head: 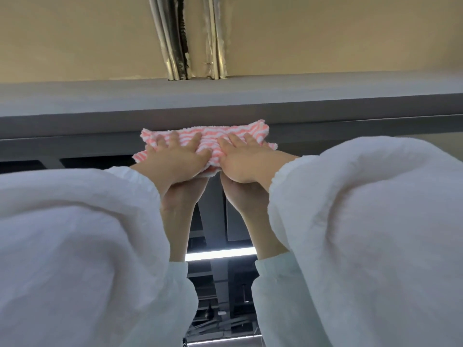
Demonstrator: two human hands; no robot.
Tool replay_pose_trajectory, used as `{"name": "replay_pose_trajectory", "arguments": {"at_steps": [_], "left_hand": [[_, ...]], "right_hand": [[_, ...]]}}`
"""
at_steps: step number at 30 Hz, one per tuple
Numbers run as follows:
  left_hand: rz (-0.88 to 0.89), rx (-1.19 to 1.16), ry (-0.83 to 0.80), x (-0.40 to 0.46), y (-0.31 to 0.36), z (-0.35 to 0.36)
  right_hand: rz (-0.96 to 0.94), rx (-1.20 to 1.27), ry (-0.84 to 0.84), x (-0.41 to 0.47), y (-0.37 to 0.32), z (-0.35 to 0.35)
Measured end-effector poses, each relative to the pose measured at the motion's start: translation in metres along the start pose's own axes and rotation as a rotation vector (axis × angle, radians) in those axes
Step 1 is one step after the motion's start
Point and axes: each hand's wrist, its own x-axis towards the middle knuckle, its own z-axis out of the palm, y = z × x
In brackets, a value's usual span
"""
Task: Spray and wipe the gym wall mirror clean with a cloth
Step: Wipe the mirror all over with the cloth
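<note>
Both hands are pressing the pink-and-white striped cloth (208, 139) flat against the mirror (215, 209) at its top edge, the left hand (175, 156) and right hand (248, 159) lying side by side with straight, spread fingers over it.

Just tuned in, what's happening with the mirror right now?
A person in white sleeves presses a pink-striped cloth flat against the top of the mirror, just under the grey frame. The left hand and right hand sit side by side on the cloth, fingers spread. No spray bottle is in view.
</note>
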Motion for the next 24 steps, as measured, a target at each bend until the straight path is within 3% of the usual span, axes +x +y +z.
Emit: {"name": "replay_pose_trajectory", "arguments": {"at_steps": [3, 16, 20, 24], "left_hand": [[0.068, 0.065, 0.053, 0.004, 0.049, 0.012], [0.046, -0.023, 0.097, -0.015, 0.306, 0.043], [0.072, -0.035, 0.045, -0.023, 0.349, 0.044], [0.125, -0.046, 0.051, -0.032, 0.349, 0.046]], "right_hand": [[0.014, -0.005, 0.010, -0.013, 0.055, 0.001], [0.043, 0.006, -0.032, -0.060, 0.301, 0.012], [0.074, 0.042, -0.056, -0.078, 0.338, 0.011], [0.087, 0.027, -0.052, -0.094, 0.338, 0.012]]}}
